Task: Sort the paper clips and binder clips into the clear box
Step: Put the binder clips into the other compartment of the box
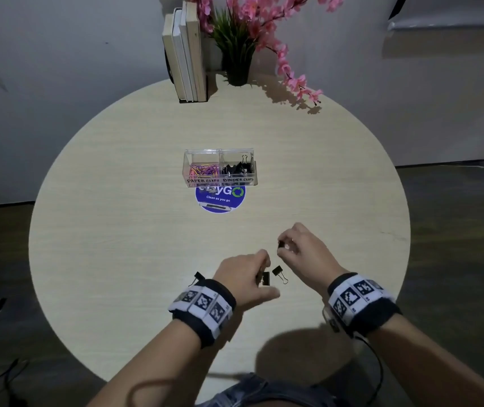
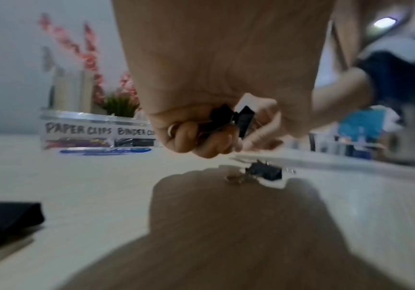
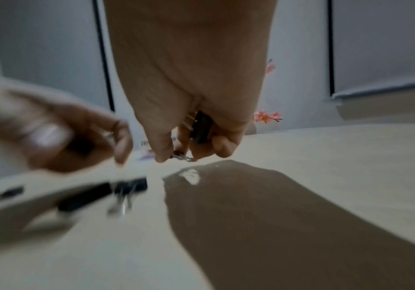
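Note:
The clear box (image 1: pixel 220 182) stands mid-table, with coloured paper clips (image 1: pixel 204 169) in its left compartment and black binder clips (image 1: pixel 237 168) in its right. My left hand (image 1: pixel 256 274) hovers near the table's front, its fingers curled around black binder clips (image 2: pixel 231 119). Just to the right and slightly farther away, my right hand (image 1: pixel 283 249) pinches a black binder clip (image 3: pixel 201 127). One loose binder clip (image 1: pixel 279 273) lies on the table between the hands. Another loose clip (image 1: pixel 199 276) lies left of my left wrist.
A round blue sticker (image 1: pixel 220 199) lies in front of the box. Upright books (image 1: pixel 186 54) and a potted plant with pink flowers (image 1: pixel 237 48) stand at the round table's (image 1: pixel 117 230) far edge. Both wrist views are motion-blurred.

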Demonstrator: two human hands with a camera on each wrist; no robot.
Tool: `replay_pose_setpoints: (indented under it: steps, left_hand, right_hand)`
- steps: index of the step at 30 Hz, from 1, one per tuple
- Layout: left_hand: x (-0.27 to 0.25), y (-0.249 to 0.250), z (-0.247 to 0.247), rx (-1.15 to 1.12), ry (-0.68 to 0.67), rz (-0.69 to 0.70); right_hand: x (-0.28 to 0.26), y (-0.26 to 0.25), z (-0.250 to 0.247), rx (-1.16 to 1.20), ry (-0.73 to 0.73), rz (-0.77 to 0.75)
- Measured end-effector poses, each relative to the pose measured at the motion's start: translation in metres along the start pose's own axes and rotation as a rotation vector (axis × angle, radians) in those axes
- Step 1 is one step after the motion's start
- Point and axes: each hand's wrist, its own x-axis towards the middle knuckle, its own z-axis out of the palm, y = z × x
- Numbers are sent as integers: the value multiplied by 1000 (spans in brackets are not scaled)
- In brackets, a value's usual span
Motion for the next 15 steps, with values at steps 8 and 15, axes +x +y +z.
replay_pose_setpoints:
  steps: [8, 15]
  left_hand:
    - [-7, -8, 9, -142, -46, -68]
    - [29, -31, -79, -481, 99, -294]
  right_hand:
    - [127, -70, -48, 71, 128, -31]
    - [146, -87, -62, 183, 146, -26]
